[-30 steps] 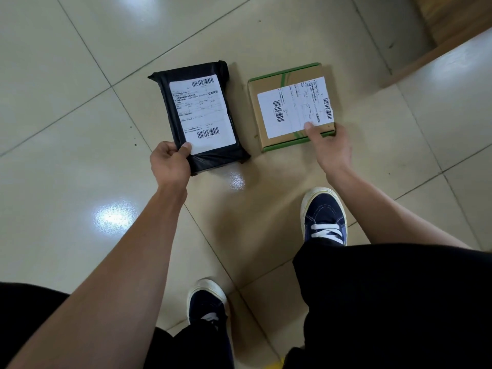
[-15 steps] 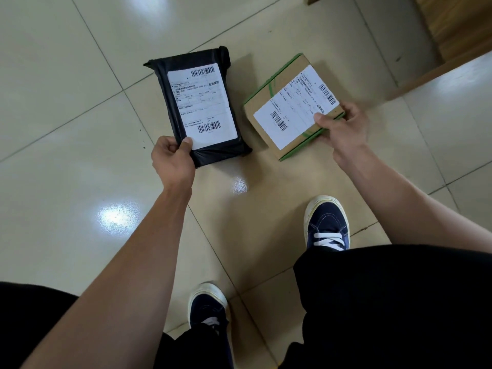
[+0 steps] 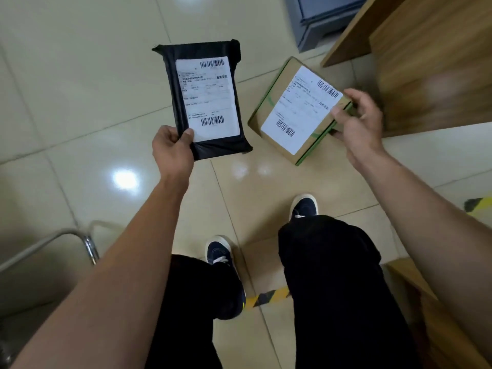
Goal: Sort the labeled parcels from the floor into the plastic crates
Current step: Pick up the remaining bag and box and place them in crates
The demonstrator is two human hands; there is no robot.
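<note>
A black plastic mailer (image 3: 173, 83) with a white barcode label is held up off the floor by my left hand (image 3: 171, 150), which grips its near left corner, thumb on the label side. A brown cardboard box (image 3: 269, 107) with green tape on its edges and a white label hangs tilted in the air beside it. My right hand (image 3: 356, 123) grips the box's right edge, thumb on top and fingers underneath. No crate is visible.
Glossy beige floor tiles (image 3: 80, 89) lie below. A wooden cabinet (image 3: 426, 62) stands at upper right, with a grey-blue unit (image 3: 319, 17) behind it. A chrome tube frame (image 3: 87, 243) shows at lower left. Yellow-black floor tape (image 3: 266, 296) runs between my feet; a wooden surface (image 3: 426, 302) lies lower right.
Both parcels have risen from the floor in my hands. The box has swung to a steeper tilt. The view has pulled up, bringing the cabinet, chrome frame and floor tape into sight.
</note>
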